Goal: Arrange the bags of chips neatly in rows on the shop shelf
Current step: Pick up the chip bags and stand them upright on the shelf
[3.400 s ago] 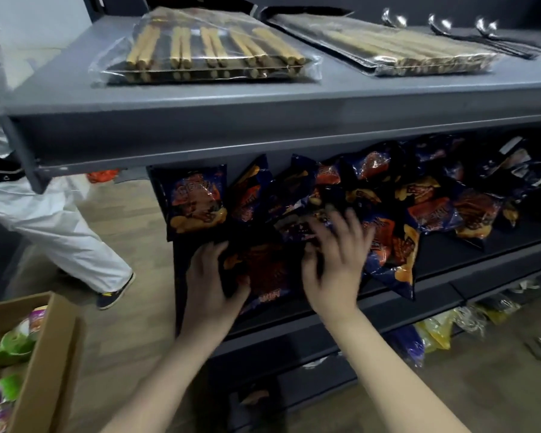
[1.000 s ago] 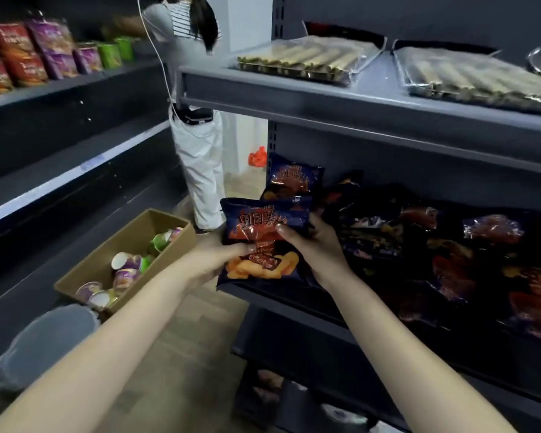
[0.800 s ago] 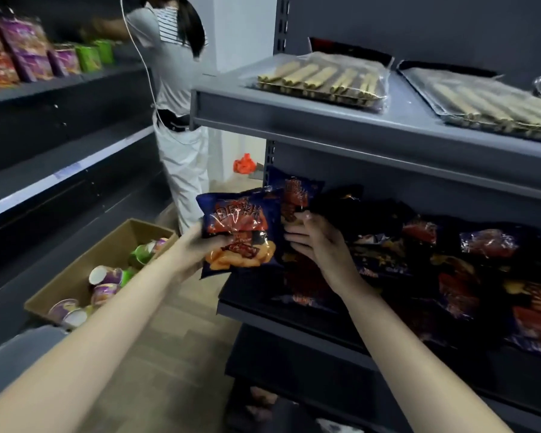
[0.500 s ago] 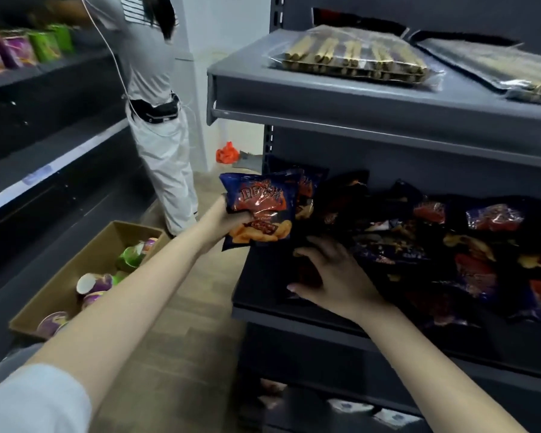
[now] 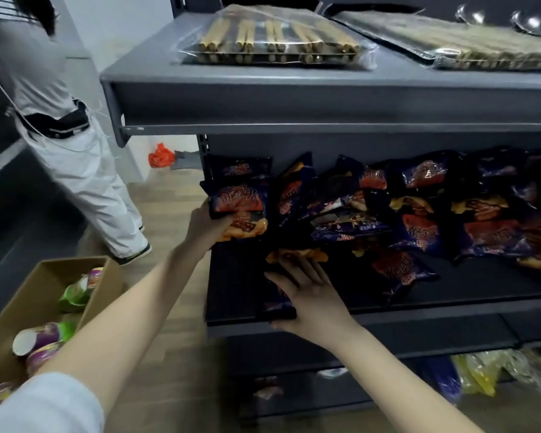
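The dark metal shelf (image 5: 419, 304) carries a loose heap of glossy, crinkled chip bags (image 5: 419, 229) toward its right. At its left end the left hand (image 5: 205, 228) grips one puffy bag (image 5: 238, 204) upright, likely starting a row. The right hand (image 5: 310, 295), fingers spread, presses a second bag (image 5: 275, 309) flat near the front edge.

Chip bags (image 5: 419, 220) lay heaped on the middle shelf (image 5: 231, 282), centre right; trays (image 5: 275, 39) sat on the top shelf (image 5: 294, 98) above; a box (image 5: 13, 310) stood on the floor, lower left.
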Available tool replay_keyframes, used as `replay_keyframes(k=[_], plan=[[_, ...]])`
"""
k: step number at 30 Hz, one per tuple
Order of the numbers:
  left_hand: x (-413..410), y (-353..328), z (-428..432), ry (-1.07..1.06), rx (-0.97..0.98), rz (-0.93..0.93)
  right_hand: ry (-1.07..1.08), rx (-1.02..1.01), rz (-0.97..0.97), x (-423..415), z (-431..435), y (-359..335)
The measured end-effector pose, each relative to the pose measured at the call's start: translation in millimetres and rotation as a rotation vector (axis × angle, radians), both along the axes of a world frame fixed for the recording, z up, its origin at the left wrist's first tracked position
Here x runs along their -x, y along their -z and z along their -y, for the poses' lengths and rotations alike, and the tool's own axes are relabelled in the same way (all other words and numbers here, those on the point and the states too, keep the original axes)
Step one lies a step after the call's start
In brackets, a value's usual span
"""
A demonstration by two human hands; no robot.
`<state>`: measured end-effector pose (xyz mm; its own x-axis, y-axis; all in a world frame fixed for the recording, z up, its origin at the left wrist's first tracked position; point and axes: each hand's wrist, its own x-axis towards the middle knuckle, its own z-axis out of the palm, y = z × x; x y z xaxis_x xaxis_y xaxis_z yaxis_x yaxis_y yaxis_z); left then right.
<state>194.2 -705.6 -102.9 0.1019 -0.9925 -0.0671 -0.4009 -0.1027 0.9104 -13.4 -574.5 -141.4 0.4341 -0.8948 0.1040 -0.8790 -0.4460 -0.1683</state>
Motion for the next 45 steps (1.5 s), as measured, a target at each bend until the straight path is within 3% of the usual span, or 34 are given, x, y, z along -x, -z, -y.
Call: replay_keyframes(k=[9, 12, 15, 18, 22, 29, 33, 38, 42, 45], plan=[[0.9, 16.0, -7.1, 0.001, 0.050, 0.242, 0.029, 0.075, 0.090, -0.7, -0.6, 9.1], [3.6, 16.3, -20.1, -0.077, 0.075, 0.229, 0.032, 0.188, 0.063, -1.0, -1.8, 14.1], [10.0, 14.2, -49.6, -0.154, 0.264, 0.160, 0.040, 0.267, 0.059, -1.4, -2.5, 17.1], [19.6, 14.5, -82.3, -0.092, 0.371, 0.070, 0.065, 0.260, 0.097, -4.6, 2.2, 10.3], [34.2, 11.6, -115.2, -0.029, 0.330, -0.017, 0.142, 0.156, 0.360, -11.5, 9.4, -8.0], [59.1, -3.1, -148.4, 0.033, 0.330, -0.313, 0.244, 0.000, 1.171, -32.8, 0.6, -44.7], [67.9, 8.6, -167.4, 0.208, 0.324, 0.057, 0.509, -0.323, 1.669, -33.2, -4.2, -68.5], [68.4, 2.4, -187.9, 0.252, 0.441, 0.235, 0.628, -0.611, 1.831, -15.7, -6.0, -66.3], [66.1, 2.1, -193.2, 0.255, 0.588, 0.484, 0.567, -0.764, 1.749, -2.7, -12.0, -69.7], [66.1, -13.6, -199.9, -0.048, 0.620, 0.297, 0.383, -0.830, 1.703, -0.1, -17.3, -77.1]])
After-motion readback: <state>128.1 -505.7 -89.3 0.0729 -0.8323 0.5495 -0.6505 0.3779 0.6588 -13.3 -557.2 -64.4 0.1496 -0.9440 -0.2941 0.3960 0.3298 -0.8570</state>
